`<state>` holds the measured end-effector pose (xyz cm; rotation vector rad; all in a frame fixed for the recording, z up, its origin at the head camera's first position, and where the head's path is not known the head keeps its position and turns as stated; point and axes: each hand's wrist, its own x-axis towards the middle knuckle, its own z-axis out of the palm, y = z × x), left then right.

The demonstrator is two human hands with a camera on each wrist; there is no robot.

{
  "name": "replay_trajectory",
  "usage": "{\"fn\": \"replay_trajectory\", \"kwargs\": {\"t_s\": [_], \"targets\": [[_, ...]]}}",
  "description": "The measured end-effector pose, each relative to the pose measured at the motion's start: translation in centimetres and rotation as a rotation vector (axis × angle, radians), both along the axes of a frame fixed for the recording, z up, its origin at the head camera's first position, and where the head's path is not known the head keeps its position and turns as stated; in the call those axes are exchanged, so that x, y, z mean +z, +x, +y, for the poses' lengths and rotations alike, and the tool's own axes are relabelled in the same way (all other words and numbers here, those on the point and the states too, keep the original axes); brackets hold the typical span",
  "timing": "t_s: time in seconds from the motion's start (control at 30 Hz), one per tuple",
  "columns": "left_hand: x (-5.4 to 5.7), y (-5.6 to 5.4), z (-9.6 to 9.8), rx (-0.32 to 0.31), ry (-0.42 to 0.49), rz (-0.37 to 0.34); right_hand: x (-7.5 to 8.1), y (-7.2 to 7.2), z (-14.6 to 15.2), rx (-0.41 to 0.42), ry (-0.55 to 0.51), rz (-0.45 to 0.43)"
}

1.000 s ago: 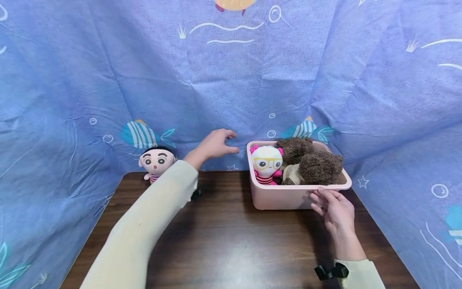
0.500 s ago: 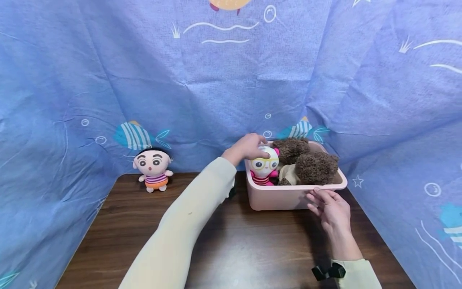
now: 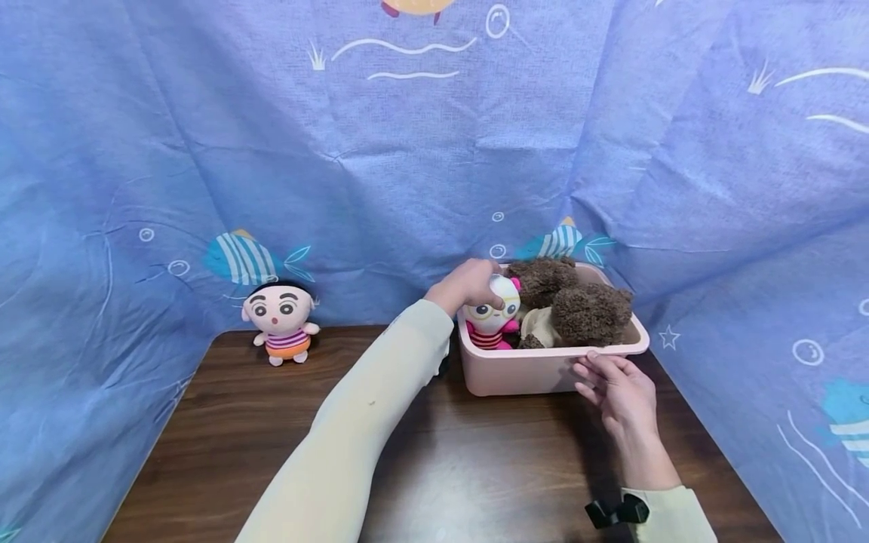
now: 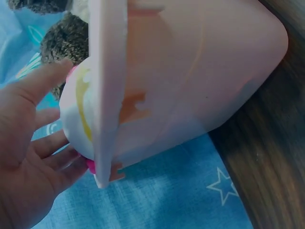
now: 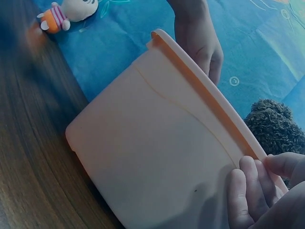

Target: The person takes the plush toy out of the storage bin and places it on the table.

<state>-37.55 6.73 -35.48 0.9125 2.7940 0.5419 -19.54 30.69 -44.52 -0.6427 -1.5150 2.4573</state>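
A plush doll (image 3: pixel 487 323) with a white head, yellow glasses and pink ears sits at the left end of the pink bin (image 3: pixel 523 371). My left hand (image 3: pixel 470 285) grips its head from above, thumb across the front. In the left wrist view the fingers (image 4: pixel 52 143) curve round the white head, partly behind the bin's rim. My right hand (image 3: pixel 624 396) pinches the front rim near the right corner. The right wrist view shows its thumb (image 5: pixel 286 164) over the rim and the other fingers against the outer wall. Two brown curly plush toys (image 3: pixel 592 315) fill the bin's right side.
A black-haired boy doll (image 3: pixel 281 320) in a striped shirt and orange shorts sits at the back left of the dark wooden table (image 3: pixel 204 437). Blue patterned cloth (image 3: pixel 380 173) hangs behind and at both sides, close to the bin's back.
My left hand has moved right, from between the boy doll and the bin, onto the white-headed doll, and has taken hold of its head. My right hand stays on the rim.
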Motion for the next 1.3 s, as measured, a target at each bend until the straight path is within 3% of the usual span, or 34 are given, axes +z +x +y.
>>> {"fn": "replay_trajectory", "kwargs": {"t_s": [0.17, 0.3, 0.53, 0.77, 0.93, 1.3], "targets": [[-0.1, -0.2, 0.1, -0.008, -0.047, 0.092, 0.1, -0.1, 0.0, 0.000, -0.001, -0.003], [0.1, -0.2, 0.2, -0.024, -0.083, 0.124, 0.1, -0.2, 0.0, 0.003, -0.005, -0.001], [0.4, 0.2, 0.3, -0.004, -0.076, 0.116, 0.1, -0.3, -0.2, 0.019, -0.002, 0.009], [0.9, 0.5, 0.3, -0.030, -0.028, 0.104, 0.0, -0.3, -0.2, 0.001, 0.005, -0.003], [1.5, 0.7, 0.3, -0.031, 0.019, 0.112, -0.1, -0.2, -0.1, -0.008, 0.002, -0.003], [3.2, 1.0, 0.3, -0.031, 0.028, 0.099, 0.0, 0.2, 0.0, 0.026, -0.035, 0.013]]}}
